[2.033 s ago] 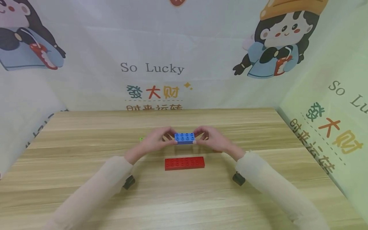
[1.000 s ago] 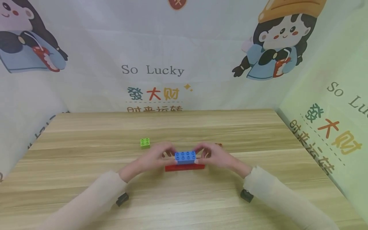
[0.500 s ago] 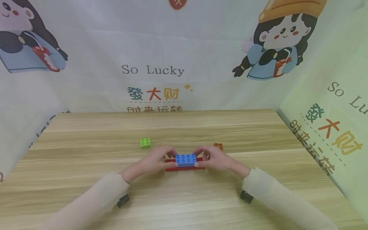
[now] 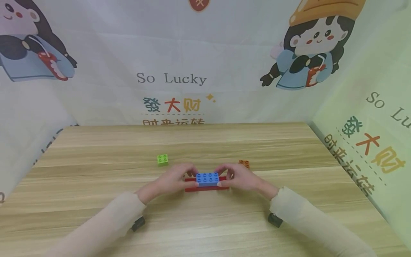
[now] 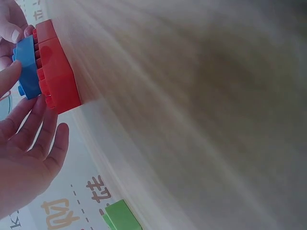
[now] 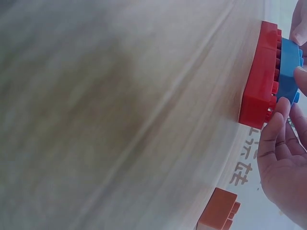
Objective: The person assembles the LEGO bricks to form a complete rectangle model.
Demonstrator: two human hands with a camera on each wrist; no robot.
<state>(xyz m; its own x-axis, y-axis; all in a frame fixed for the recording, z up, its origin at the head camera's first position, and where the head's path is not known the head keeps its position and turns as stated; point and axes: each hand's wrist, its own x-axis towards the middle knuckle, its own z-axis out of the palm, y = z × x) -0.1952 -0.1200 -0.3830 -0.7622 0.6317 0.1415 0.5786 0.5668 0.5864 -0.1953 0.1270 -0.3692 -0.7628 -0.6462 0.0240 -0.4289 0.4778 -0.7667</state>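
Both hands hold a blue eight-stud brick [image 4: 207, 179] by its two ends. My left hand [image 4: 176, 179] pinches its left end and my right hand [image 4: 240, 177] its right end. Under it lies a long red block [image 4: 207, 189], reaching past the blue brick on both sides. In the left wrist view the blue brick [image 5: 28, 67] sits against the studs of the red block [image 5: 60, 76]. The right wrist view has the blue brick [image 6: 289, 69] along the middle of the red block [image 6: 259, 81]; whether it is pressed fully down, I cannot tell.
A light green four-stud brick [image 4: 162, 160] stands behind my left hand. An orange brick [image 4: 244, 164] stands behind my right hand, partly hidden by it. Printed cloth [image 4: 173, 46] hangs behind and beside the wooden table [image 4: 205, 225].
Both hands have brought the blue brick toward the near side, from behind the red block to on top of it. Over the last half second they have hardly moved.
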